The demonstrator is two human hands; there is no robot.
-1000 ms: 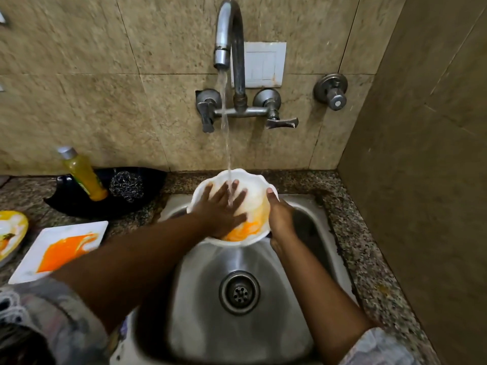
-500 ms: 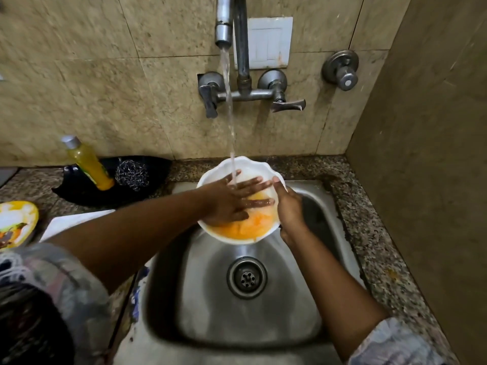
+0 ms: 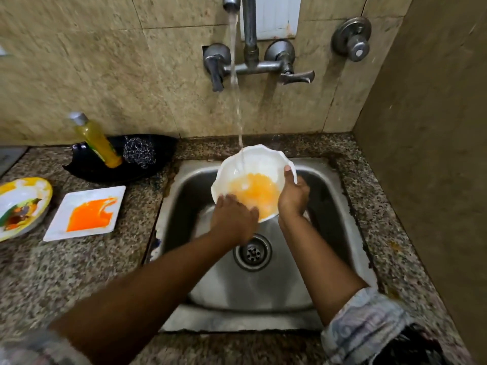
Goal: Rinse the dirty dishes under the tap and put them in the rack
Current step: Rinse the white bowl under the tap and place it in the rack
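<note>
A white scalloped bowl (image 3: 258, 162) with orange residue and water in it is held over the steel sink (image 3: 329, 233), under the running tap (image 3: 232, 1). My right hand (image 3: 292, 196) grips its right rim, thumb inside. At the bowl's near left edge is my left hand (image 3: 233, 219), fingers laid on the rim and the orange pool. A white square plate (image 3: 60, 222) smeared orange and a round plate (image 3: 23, 191) with food scraps lie on the counter at the left. No rack is in view.
A black dish (image 3: 87, 167) behind the plates holds a yellow soap bottle (image 3: 97, 140) and a steel scrubber (image 3: 139, 152). Tap handles (image 3: 295, 75) and a wall valve (image 3: 351, 39) stick out above the sink. A wall stands close on the right.
My left hand has slid from the middle of the bowl back to its near left edge, uncovering the orange water. The square plate has come back into sight as the view tilted down.
</note>
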